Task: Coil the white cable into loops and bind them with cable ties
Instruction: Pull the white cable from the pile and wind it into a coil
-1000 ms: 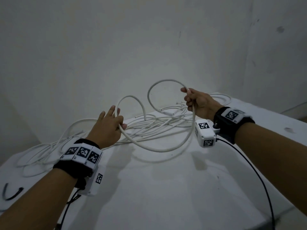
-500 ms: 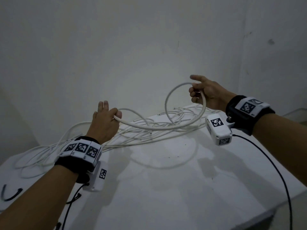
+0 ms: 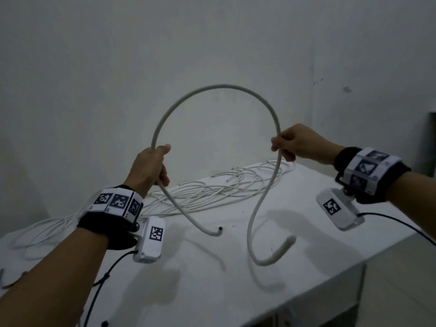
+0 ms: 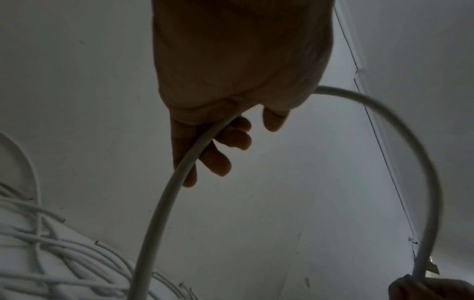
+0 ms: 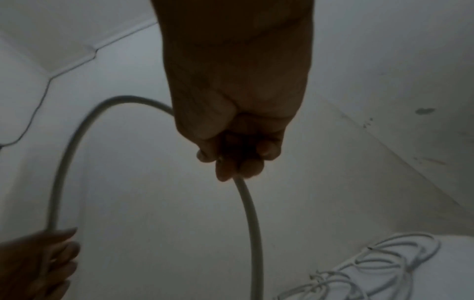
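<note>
A thick white cable [image 3: 213, 87] arches high in the air between my two hands above the white table [image 3: 212, 274]. My left hand [image 3: 153, 166] grips it at the left foot of the arch, and its free end [image 3: 218, 231] curls down over the table. My right hand [image 3: 286, 145] pinches it at the right foot, and the other end [image 3: 286, 244] hangs in a hook over the table. In the left wrist view the cable [image 4: 164, 194] runs under my curled fingers [image 4: 225, 150]. In the right wrist view the cable [image 5: 250, 223] drops from my closed fingertips [image 5: 236, 162].
A tangle of thin white cables [image 3: 212, 187] lies along the back of the table against the wall. A dark curved strip [image 3: 9, 282] lies at the left edge. The table's front edge [image 3: 318, 291] runs diagonally at lower right. Black sensor leads trail from both wrists.
Both hands have risen and lifted the thick cable off the table into a tall arch. The sagging loop between them has flipped upward, and both ends now hang free.
</note>
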`<state>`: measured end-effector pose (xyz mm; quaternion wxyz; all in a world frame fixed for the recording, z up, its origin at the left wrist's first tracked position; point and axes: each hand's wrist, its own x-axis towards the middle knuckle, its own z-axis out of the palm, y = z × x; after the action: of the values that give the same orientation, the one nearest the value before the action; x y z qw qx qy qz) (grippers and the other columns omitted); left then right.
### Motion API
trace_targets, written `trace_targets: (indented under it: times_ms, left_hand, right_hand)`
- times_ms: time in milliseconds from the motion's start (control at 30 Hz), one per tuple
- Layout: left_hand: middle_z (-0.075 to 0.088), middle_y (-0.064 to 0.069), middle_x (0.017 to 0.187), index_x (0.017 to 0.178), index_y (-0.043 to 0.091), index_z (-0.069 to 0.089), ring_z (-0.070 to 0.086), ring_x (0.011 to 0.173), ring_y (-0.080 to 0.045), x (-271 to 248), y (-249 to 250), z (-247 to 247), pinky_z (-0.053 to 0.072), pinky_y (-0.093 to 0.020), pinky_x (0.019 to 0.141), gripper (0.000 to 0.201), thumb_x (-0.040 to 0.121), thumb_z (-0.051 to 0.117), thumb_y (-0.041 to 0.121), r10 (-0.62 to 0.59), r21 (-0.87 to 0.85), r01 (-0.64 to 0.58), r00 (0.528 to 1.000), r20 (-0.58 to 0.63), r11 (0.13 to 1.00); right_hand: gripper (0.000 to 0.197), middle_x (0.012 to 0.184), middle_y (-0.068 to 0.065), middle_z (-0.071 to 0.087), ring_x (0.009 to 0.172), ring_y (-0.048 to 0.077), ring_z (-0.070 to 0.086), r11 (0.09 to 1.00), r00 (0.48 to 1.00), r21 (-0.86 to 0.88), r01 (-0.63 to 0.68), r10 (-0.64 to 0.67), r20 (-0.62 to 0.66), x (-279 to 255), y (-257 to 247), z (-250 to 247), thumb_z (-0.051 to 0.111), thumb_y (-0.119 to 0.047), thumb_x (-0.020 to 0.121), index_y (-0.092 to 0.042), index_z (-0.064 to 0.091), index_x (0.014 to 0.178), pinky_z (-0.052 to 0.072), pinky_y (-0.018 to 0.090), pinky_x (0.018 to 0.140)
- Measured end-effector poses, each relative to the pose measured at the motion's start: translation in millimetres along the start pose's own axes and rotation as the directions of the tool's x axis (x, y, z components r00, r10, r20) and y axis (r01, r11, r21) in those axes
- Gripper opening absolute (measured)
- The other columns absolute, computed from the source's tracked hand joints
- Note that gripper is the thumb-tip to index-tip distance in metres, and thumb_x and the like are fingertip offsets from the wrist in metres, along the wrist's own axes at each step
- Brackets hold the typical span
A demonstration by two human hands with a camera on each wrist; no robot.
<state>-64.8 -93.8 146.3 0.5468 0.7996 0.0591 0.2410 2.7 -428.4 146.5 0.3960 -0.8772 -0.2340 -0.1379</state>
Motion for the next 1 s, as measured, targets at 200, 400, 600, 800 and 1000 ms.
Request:
trace_targets:
  times_ms: [200, 400, 600, 800, 1000]
  left_hand:
    - [0.065, -0.01, 0.077, 0.088, 0.007, 0.063, 0.06, 0.062, -0.019, -32, 5, 7, 0.054, -0.036, 0.056, 0.025, 0.09, 0.065, 0.033, 0.224, 0.016, -0.225, 0.974, 0.043, 0.974]
    - [0.056, -0.014, 0.069, 0.087, 0.009, 0.07, 0.049, 0.066, -0.018, -36, 12, 14, 0.046, -0.035, 0.06, 0.039, 0.099, 0.048, 0.039, 0.244, 0.162, -0.25, 0.968, 0.053, 0.955]
    - [0.051, 0.001, 0.066, 0.082, 0.01, 0.061, 0.046, 0.064, -0.017, -34, -12, 7, 0.035, -0.027, 0.056, 0.037, 0.101, 0.044, 0.036, 0.244, 0.304, -0.216, 0.968, -0.054, 0.928]
    - [0.055, -0.005, 0.077, 0.087, 0.006, 0.061, 0.049, 0.076, -0.022, -26, -28, -3, 0.033, -0.03, 0.061, 0.035, 0.102, 0.043, 0.032, 0.172, 0.322, -0.123, 0.977, -0.129, 0.939]
    - [0.057, -0.016, 0.088, 0.09, 0.004, 0.064, 0.056, 0.089, -0.036, -18, -40, -11, 0.044, -0.039, 0.076, 0.037, 0.102, 0.042, 0.033, 0.036, 0.261, 0.023, 0.975, -0.218, 0.965]
  right_hand:
    - [0.039, 0.059, -0.004, 0.059, 0.056, 0.01, 0.052, 0.987, 0.993, -0.114, -0.113, 0.109, -0.037, -22, 2, 30, 0.053, -0.037, 0.094, -0.013, 0.07, 0.068, 0.039, 0.023, 0.055]
    - [0.034, 0.055, 0.0, 0.056, 0.05, 0.011, 0.051, 0.986, 0.986, 0.004, -0.169, 0.169, 0.007, -35, -2, 62, 0.056, -0.032, 0.094, -0.008, 0.068, 0.073, 0.037, 0.022, 0.049]
    - [0.036, 0.082, 0.012, 0.07, 0.061, 0.019, 0.064, 0.966, 0.967, 0.158, -0.203, 0.173, 0.187, -68, 1, 86, 0.045, -0.027, 0.099, -0.022, 0.033, 0.133, 0.047, 0.028, 0.052]
    - [0.09, 0.098, 0.011, 0.073, 0.1, 0.026, 0.066, 0.837, 0.905, 0.456, -0.303, 0.102, 0.413, -120, 6, 96, 0.014, -0.074, 0.083, -0.005, 0.062, 0.116, 0.046, 0.037, 0.092]
    - [0.083, 0.108, 0.01, 0.07, 0.104, 0.022, 0.065, 0.8, 0.91, 0.576, -0.164, -0.103, 0.402, -169, 22, 114, 0.055, -0.078, 0.069, -0.009, 0.064, 0.113, 0.047, 0.035, 0.095]
